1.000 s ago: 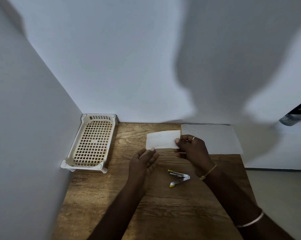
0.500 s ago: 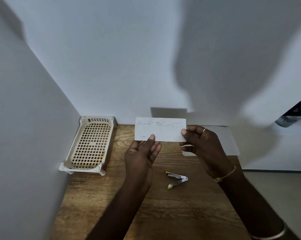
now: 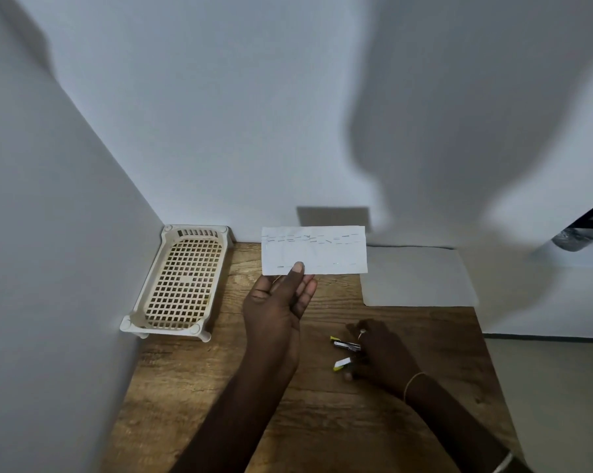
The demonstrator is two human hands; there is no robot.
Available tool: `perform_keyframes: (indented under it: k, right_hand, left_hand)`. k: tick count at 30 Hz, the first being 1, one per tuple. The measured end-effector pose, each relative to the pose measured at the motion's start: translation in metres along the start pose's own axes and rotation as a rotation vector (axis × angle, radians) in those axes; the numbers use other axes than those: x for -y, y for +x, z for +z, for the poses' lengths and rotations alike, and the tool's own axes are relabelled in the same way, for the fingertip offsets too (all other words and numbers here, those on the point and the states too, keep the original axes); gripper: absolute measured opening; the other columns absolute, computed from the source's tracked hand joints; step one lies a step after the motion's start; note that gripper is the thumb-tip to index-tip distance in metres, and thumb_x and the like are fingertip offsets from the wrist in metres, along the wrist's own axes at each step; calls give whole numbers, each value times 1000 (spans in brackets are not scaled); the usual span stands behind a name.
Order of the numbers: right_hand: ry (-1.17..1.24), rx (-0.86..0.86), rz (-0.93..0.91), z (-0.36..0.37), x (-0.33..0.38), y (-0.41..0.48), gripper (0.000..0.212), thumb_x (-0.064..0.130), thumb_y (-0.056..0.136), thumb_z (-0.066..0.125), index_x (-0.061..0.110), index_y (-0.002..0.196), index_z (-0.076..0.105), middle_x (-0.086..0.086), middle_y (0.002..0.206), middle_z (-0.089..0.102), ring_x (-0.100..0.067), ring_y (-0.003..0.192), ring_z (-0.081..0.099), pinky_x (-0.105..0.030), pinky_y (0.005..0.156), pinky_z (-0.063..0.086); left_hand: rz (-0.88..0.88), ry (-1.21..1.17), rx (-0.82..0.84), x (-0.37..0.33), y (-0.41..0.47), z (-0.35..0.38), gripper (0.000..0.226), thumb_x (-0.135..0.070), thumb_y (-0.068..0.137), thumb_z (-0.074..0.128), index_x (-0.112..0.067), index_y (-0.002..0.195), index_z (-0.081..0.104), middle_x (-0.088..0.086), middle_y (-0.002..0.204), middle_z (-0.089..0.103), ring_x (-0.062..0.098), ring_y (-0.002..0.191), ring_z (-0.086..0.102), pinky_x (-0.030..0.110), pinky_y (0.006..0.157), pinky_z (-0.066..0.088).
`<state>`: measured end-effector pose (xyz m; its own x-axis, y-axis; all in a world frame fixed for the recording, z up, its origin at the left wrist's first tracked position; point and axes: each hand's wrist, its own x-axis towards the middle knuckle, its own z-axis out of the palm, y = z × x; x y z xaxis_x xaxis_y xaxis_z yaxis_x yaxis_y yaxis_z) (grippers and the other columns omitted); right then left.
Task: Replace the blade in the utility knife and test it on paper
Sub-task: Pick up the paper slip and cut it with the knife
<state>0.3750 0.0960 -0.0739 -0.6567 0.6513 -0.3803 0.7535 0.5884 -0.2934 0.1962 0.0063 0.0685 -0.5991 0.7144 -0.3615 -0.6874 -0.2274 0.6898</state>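
since half a second ago the right hand (image 3: 378, 349) has dropped from the small white slit-marked paper strip (image 3: 313, 250), now pinched aloft by the left hand (image 3: 278, 308) alone, and curls loosely over the yellow-and-silver utility knife (image 3: 344, 351) lying crosswise just left of its fingers on the wooden tabletop (image 3: 220, 387).

Your left hand (image 3: 276, 310) holds the white slit paper strip (image 3: 313, 250) up; the cream plastic lattice tray (image 3: 182, 283) lies left of it, the yellow-and-metal utility knife (image 3: 344, 351) under your right hand (image 3: 378, 349), the white paper sheet (image 3: 416, 278) behind that.
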Motion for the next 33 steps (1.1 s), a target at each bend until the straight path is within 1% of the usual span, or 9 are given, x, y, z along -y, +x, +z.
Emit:
perform_keyframes:
  k: [5, 12, 18, 21, 24, 29, 30, 32, 33]
  right_hand:
    - [-107, -87, -54, 15, 4, 6, 58, 44, 84, 69, 32, 138, 54, -2, 130, 53, -24, 117, 51, -36, 91, 47]
    - [-124, -82, -81, 25, 4, 13, 54, 44, 88, 65, 33, 139, 54, 0, 125, 54, -21, 114, 52, -36, 89, 47]
    - [-65, -211, -78, 29, 4, 13, 36, 35, 91, 61, 29, 127, 65, 1, 114, 62, -23, 105, 59, -37, 85, 47]
    - [135, -299, -21, 24, 7, 8, 29, 29, 86, 69, 26, 114, 72, 0, 104, 66, -23, 96, 63, -35, 78, 50]
    - [425, -344, 50, 13, 9, 2, 23, 25, 88, 74, 26, 110, 75, 5, 94, 65, -15, 89, 62, -24, 72, 40]
    - [877, -305, 45, -17, 22, -15, 11, 17, 95, 68, 21, 104, 73, 11, 81, 66, -1, 73, 59, -28, 71, 45]
    - [931, -323, 44, -22, 26, -19, 11, 15, 95, 68, 21, 102, 73, 7, 81, 69, -5, 71, 60, -32, 68, 47]
    - [1047, -377, 46, -33, 36, -26, 13, 8, 94, 67, 18, 99, 72, -7, 83, 74, -30, 71, 63, -40, 64, 51]
    - [1098, -406, 49, -38, 40, -29, 14, 4, 94, 66, 17, 97, 73, -10, 83, 75, -37, 75, 64, -39, 62, 52]
  left_hand:
    - [-3, 13, -27, 1, 0, -1, 17, -4, 87, 76, -4, 103, 72, 8, 89, 75, 20, 89, 77, 29, 79, 62]
    - [-4, 1, -40, 2, 0, -2, 22, -5, 87, 77, -3, 108, 71, 9, 94, 76, 22, 91, 77, 29, 79, 62]
    - [-7, -4, -46, 1, 0, -2, 19, -5, 87, 77, -4, 105, 71, 9, 94, 76, 23, 93, 77, 30, 80, 62]
    - [-4, 0, -42, -1, 0, -1, 16, -4, 88, 76, -5, 103, 73, 7, 91, 77, 21, 90, 77, 30, 80, 63]
    - [-3, -7, -38, -2, 0, 0, 16, -3, 88, 74, -5, 104, 73, 7, 91, 77, 20, 89, 77, 30, 80, 63]
    - [-4, -23, -39, -1, 0, 2, 21, -5, 90, 73, -1, 111, 71, 9, 96, 78, 21, 92, 77, 31, 82, 63]
    - [-8, -25, -38, -1, 0, 3, 19, -4, 90, 73, -2, 109, 71, 8, 95, 78, 21, 92, 77, 31, 82, 63]
    - [-14, -21, -32, 1, -1, 4, 16, -4, 91, 72, -2, 107, 70, 7, 94, 79, 21, 94, 78, 30, 81, 63]
    - [-15, -20, -27, 1, -1, 4, 16, -4, 92, 71, -2, 108, 70, 6, 94, 79, 21, 94, 78, 30, 80, 63]
